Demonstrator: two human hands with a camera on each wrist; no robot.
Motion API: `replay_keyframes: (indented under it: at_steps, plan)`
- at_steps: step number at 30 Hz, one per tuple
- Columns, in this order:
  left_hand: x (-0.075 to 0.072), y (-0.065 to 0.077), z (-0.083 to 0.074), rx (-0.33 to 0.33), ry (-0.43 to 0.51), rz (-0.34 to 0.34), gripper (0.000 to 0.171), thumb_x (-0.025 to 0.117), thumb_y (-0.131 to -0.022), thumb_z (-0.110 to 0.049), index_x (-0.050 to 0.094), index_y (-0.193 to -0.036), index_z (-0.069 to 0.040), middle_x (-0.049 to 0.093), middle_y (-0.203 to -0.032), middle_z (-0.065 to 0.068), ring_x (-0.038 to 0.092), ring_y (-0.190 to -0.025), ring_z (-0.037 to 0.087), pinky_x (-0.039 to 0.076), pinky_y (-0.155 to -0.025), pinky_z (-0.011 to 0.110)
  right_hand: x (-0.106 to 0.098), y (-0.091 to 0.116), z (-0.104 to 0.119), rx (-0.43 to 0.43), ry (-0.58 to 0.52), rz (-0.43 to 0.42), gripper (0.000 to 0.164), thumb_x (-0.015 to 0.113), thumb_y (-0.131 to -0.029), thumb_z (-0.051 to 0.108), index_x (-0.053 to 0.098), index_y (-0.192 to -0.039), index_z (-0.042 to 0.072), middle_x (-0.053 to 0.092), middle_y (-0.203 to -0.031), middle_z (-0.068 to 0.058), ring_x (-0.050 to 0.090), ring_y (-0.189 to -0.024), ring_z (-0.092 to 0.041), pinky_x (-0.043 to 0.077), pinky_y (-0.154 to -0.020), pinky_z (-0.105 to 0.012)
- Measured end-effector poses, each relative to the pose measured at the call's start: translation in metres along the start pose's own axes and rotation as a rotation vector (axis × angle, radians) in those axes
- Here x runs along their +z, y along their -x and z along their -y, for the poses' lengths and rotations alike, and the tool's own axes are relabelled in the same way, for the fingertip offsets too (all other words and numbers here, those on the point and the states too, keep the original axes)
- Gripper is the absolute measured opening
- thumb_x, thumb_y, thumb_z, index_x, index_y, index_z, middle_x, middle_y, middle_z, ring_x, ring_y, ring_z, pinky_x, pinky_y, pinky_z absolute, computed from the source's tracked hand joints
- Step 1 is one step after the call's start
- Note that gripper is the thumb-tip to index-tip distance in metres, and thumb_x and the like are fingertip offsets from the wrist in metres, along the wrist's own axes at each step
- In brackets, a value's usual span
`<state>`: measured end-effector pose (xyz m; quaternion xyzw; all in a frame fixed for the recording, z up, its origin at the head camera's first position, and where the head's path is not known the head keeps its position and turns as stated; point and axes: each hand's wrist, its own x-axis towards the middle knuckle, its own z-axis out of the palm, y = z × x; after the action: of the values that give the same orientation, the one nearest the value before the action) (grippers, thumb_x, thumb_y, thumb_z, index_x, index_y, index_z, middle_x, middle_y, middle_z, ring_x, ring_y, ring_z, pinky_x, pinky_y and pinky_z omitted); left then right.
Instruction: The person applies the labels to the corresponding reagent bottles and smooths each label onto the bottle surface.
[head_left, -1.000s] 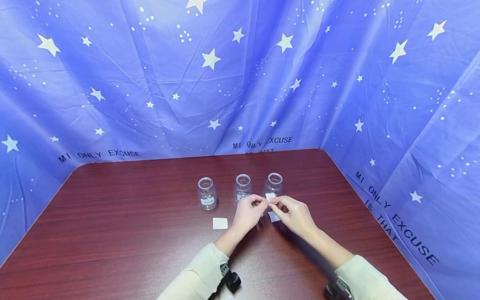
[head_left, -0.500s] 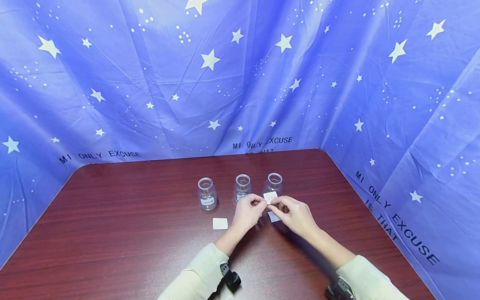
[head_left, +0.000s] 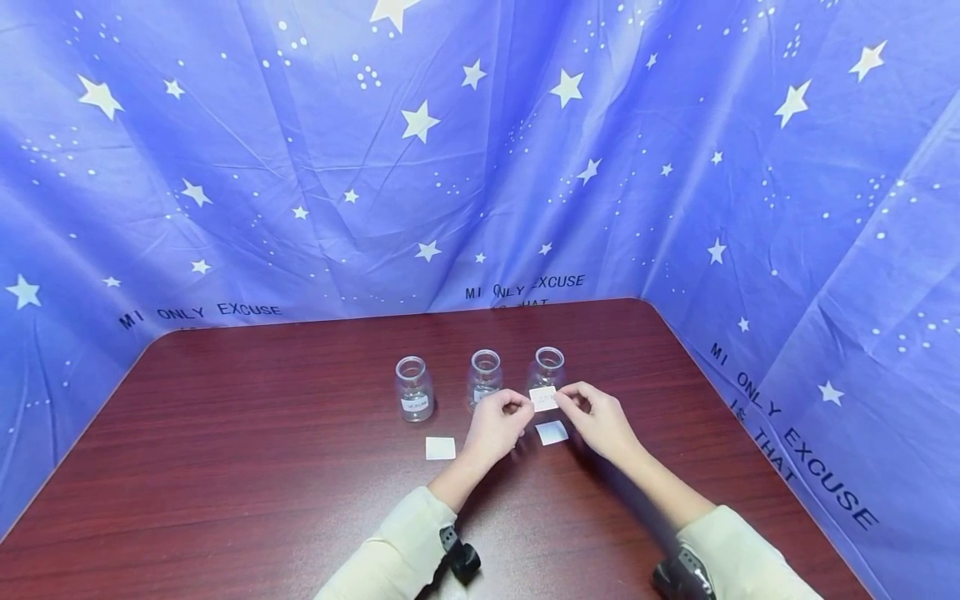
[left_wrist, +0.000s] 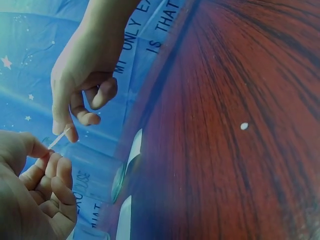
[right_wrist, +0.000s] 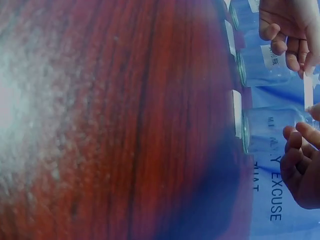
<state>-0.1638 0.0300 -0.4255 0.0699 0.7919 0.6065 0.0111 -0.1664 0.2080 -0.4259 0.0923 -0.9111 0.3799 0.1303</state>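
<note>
Between my hands is a small white label with faint writing, raised in front of the right-hand glass jar. My left hand pinches its left edge between thumb and forefinger. At the opposite edge, the thumb and forefinger of my right hand pinch it too. The left wrist view shows the label almost edge-on, spanning both sets of fingertips. In the right wrist view, no label shows on the jar nearest my right hand. My left forearm and hand partly cover the middle jar.
The left jar bears a white label low on its front, and so does the middle jar. Two white paper pieces lie on the dark red wooden table, one below the right jar. A blue starry cloth hangs behind.
My right hand has shifted slightly right and up, from beside the left fingertips to the label's right edge. The label has turned to face the camera more fully. The left hand stays put.
</note>
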Motion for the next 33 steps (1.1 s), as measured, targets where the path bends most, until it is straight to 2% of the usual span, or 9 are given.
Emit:
replay_keyframes:
  at_steps: [5, 9, 13, 24, 33]
  plan:
    - [-0.001, 0.0, 0.002, 0.036, -0.033, 0.01, 0.015, 0.057, -0.083, -0.013, 0.067, -0.084, -0.003, 0.059, -0.061, 0.001, 0.051, -0.048, 0.005, 0.043, -0.045, 0.018, -0.001, -0.003, -0.002, 0.062, -0.073, 0.065, 0.014, 0.065, -0.087, 0.021, 0.067, -0.094, 0.009, 0.058, -0.068, 0.001, 0.047, -0.055, -0.005, 0.04, -0.05, -0.021]
    - [-0.001, -0.001, 0.003, 0.065, -0.057, 0.012, 0.014, 0.057, -0.083, -0.013, 0.067, -0.085, -0.003, 0.063, -0.062, 0.008, 0.05, -0.047, 0.005, 0.043, -0.046, 0.018, -0.003, -0.005, -0.002, 0.121, -0.126, 0.118, 0.016, 0.066, -0.086, 0.022, 0.067, -0.094, 0.008, 0.063, -0.07, -0.007, 0.048, -0.048, -0.009, 0.041, -0.045, -0.023]
    - [0.0, -0.002, 0.005, 0.096, -0.109, -0.002, 0.013, 0.059, -0.083, -0.014, 0.068, -0.085, -0.004, 0.063, -0.066, 0.004, 0.05, -0.052, 0.002, 0.045, -0.054, 0.017, -0.003, -0.006, -0.003, 0.171, -0.169, 0.15, 0.02, 0.066, -0.086, 0.025, 0.066, -0.095, 0.006, 0.065, -0.073, -0.014, 0.049, -0.045, -0.012, 0.043, -0.043, -0.025]
    - [0.001, -0.001, 0.004, 0.092, -0.234, -0.003, 0.013, 0.064, -0.083, -0.025, 0.068, -0.083, -0.012, 0.066, -0.073, -0.002, 0.054, -0.064, 0.003, 0.045, -0.063, 0.019, -0.005, -0.006, -0.008, 0.164, -0.199, 0.168, 0.015, 0.068, -0.084, 0.017, 0.063, -0.09, 0.004, 0.062, -0.072, -0.016, 0.046, -0.042, -0.009, 0.041, -0.041, -0.024]
    - [0.006, -0.004, 0.004, 0.11, -0.286, -0.016, 0.01, 0.068, -0.082, -0.024, 0.068, -0.081, -0.014, 0.068, -0.071, -0.002, 0.055, -0.06, 0.002, 0.044, -0.059, 0.019, -0.008, -0.006, -0.011, 0.146, -0.219, 0.159, 0.018, 0.068, -0.084, 0.017, 0.063, -0.089, 0.0, 0.062, -0.07, -0.013, 0.045, -0.042, -0.007, 0.04, -0.04, -0.023]
